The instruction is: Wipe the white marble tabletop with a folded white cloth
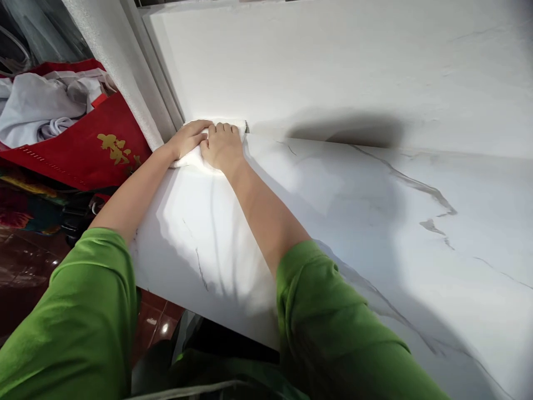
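A folded white cloth (208, 161) lies in the back left corner of the white marble-patterned tabletop (258, 255), against the wall panel. Both of my hands press down on it, side by side and touching. My left hand (189, 138) grips its left part, with the fingers reaching across toward the right. On the right part, my right hand (225, 145) has its fingers curled over the cloth, knuckles toward the wall. A dark edge of the cloth shows just beyond the right hand.
Behind the tabletop stands a white panel (333, 66). A pale upright post (120, 61) borders the corner at left. Beside it sits a red bag (79, 144) with white fabric (41, 105) inside. Reddish floor tiles (154, 319) show below the near edge.
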Demonstrator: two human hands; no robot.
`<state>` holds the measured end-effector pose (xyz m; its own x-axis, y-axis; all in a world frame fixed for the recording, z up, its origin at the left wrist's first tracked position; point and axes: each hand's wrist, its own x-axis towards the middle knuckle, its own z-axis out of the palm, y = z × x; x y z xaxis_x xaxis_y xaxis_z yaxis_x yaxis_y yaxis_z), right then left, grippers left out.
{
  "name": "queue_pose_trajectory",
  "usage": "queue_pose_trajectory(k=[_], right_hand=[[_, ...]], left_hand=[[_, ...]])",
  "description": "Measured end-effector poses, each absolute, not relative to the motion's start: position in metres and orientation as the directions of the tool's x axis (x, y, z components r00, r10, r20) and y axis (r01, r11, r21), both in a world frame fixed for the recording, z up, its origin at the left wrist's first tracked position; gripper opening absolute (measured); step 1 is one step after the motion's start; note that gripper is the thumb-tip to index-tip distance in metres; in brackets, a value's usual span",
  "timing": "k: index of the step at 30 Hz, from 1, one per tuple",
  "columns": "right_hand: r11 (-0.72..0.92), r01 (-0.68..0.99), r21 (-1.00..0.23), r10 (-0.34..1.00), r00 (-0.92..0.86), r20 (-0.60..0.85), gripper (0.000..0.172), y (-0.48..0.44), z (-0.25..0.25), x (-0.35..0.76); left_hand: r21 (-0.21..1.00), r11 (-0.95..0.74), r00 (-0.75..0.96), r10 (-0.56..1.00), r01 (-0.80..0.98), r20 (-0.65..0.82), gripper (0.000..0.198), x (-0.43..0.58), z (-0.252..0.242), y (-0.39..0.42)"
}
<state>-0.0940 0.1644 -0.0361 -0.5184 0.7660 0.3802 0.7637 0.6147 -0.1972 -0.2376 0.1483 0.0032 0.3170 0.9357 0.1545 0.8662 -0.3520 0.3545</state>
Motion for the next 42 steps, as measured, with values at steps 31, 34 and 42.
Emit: queue_pose_trajectory(k=[31,34,42], right_hand=[[0.693,0.682,-0.234,0.718,-0.682,0.139,0.058,-0.08,0.01,0.003],[0.686,0.693,-0.223,0.727,-0.64,0.249,0.051,-0.044,0.001,0.008],[0.609,0.771,-0.186,0.777,-0.533,0.336,0.045,0.082,-0.016,0.033]], left_hand=[[0.176,-0.194,0.177,0.978,0.965,0.109,0.054,-0.144,0.009,-0.114],[0.177,-0.203,0.179,0.974,0.963,0.14,0.052,-0.139,0.005,-0.073],[0.212,-0.301,0.257,0.943,0.93,0.211,0.049,-0.108,-0.003,0.072]])
